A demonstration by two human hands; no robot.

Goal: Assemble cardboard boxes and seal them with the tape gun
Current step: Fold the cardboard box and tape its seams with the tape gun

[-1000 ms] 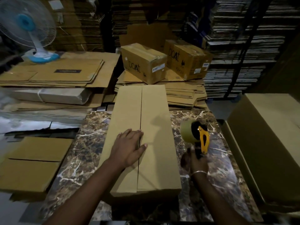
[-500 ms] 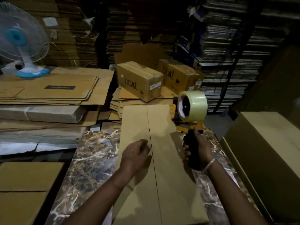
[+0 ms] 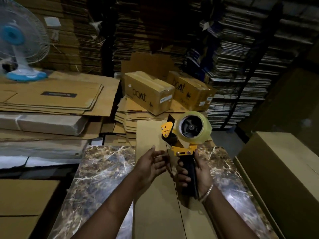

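Gripping tape gun (image 3: 185,135) handle, right hand (image 3: 195,171) above closed box (image 3: 155,204); left hand (image 3: 151,164) beside, fingers relaxed, possibly touching tape end

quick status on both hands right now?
Left hand: open, fingers relaxed, holding nothing, above the box.
Right hand: gripping the tape gun by its black handle, raised over the box.

Clearance around the worktop (image 3: 107,169).
Bare marble lay open left of the long box (image 3: 155,213); a large carton (image 3: 279,178) walled the right edge, and flat cardboard stacks (image 3: 51,104) bounded the rear.
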